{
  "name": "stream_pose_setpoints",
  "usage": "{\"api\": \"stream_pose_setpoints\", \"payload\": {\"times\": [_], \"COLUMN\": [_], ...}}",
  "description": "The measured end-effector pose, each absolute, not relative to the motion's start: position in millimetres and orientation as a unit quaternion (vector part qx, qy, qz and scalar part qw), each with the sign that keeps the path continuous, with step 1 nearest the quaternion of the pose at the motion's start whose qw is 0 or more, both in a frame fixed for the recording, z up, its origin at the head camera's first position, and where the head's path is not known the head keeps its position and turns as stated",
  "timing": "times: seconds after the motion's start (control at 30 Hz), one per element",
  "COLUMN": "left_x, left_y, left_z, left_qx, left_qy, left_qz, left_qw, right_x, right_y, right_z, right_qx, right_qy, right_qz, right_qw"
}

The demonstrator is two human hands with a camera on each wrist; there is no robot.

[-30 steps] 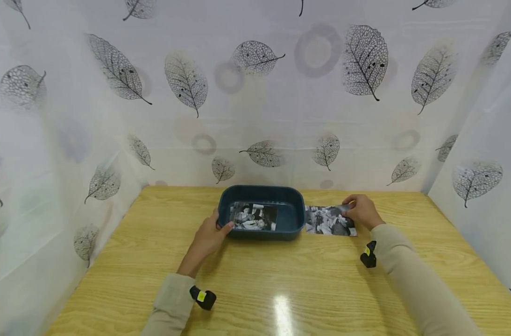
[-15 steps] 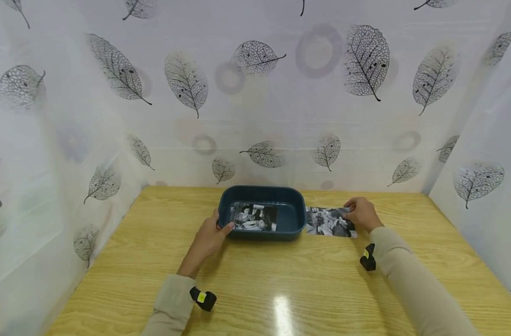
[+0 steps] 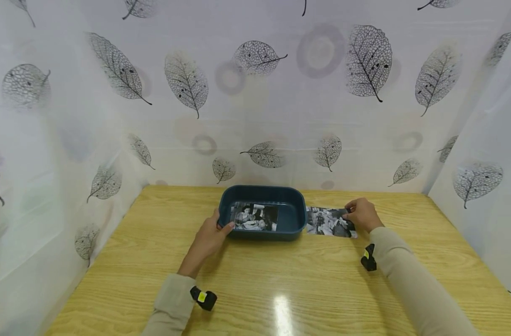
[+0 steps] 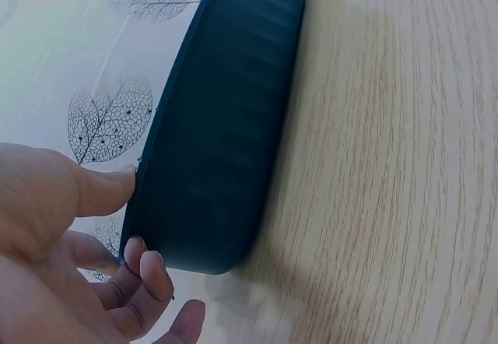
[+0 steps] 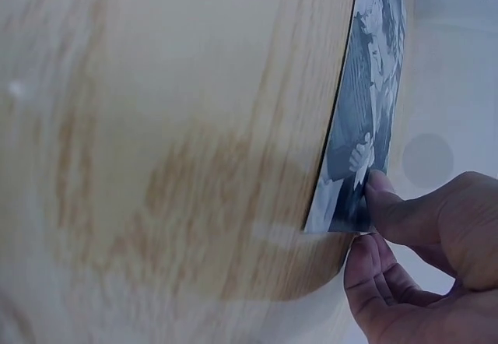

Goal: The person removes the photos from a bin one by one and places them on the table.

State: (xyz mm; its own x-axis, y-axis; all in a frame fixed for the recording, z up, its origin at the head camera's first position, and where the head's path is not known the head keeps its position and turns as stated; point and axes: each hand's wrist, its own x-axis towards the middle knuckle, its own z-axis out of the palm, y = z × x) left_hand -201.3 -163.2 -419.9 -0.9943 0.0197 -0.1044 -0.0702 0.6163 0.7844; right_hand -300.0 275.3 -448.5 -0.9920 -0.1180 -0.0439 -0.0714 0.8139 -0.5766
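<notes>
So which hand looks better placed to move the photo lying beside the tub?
Probably the right hand: it pinches that photo at the end away from the tub. The left hand grips the tub at its left end, across from the photo.

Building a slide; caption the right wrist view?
The right hand pinches one end of a black-and-white photo over a tabletop.

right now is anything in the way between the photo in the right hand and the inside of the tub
Just the right wall of the tub, beside the photo. Nothing else visible blocks the path; the left hand holds the tub's left end.
</notes>
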Motion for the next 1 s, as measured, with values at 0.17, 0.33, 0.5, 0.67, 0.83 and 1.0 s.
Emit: {"api": "stream_pose_setpoints", "payload": {"times": [0.17, 0.33, 0.5, 0.67, 0.83, 1.0], "left_x": [-201.2, -202.2, -203.1, -200.8, -198.8, -197.1], "left_y": [-163.9, -163.4, -162.9, -161.3, -160.6, -159.5], "left_z": [-420.8, -422.3, -423.0, -421.9, -421.5, -420.9], "left_qx": [-0.008, -0.001, 0.000, -0.006, -0.015, -0.018], "left_qy": [0.895, 0.894, 0.897, 0.898, 0.898, 0.899], "left_qz": [0.444, 0.445, 0.440, 0.438, 0.437, 0.436], "left_qw": [0.049, 0.042, 0.037, 0.039, 0.043, 0.045], "right_x": [-299.0, -296.7, -297.0, -300.0, -302.5, -303.9], "right_y": [274.1, 275.7, 276.3, 270.3, 258.0, 242.7], "right_z": [-447.3, -441.6, -428.4, -411.8, -395.6, -379.1], "right_qx": [-0.050, -0.058, -0.067, -0.078, -0.088, -0.103], "right_qy": [0.953, 0.950, 0.946, 0.942, 0.941, 0.937], "right_qz": [-0.298, -0.304, -0.315, -0.325, -0.326, -0.334], "right_qw": [0.039, 0.045, 0.032, 0.014, 0.000, -0.015]}}
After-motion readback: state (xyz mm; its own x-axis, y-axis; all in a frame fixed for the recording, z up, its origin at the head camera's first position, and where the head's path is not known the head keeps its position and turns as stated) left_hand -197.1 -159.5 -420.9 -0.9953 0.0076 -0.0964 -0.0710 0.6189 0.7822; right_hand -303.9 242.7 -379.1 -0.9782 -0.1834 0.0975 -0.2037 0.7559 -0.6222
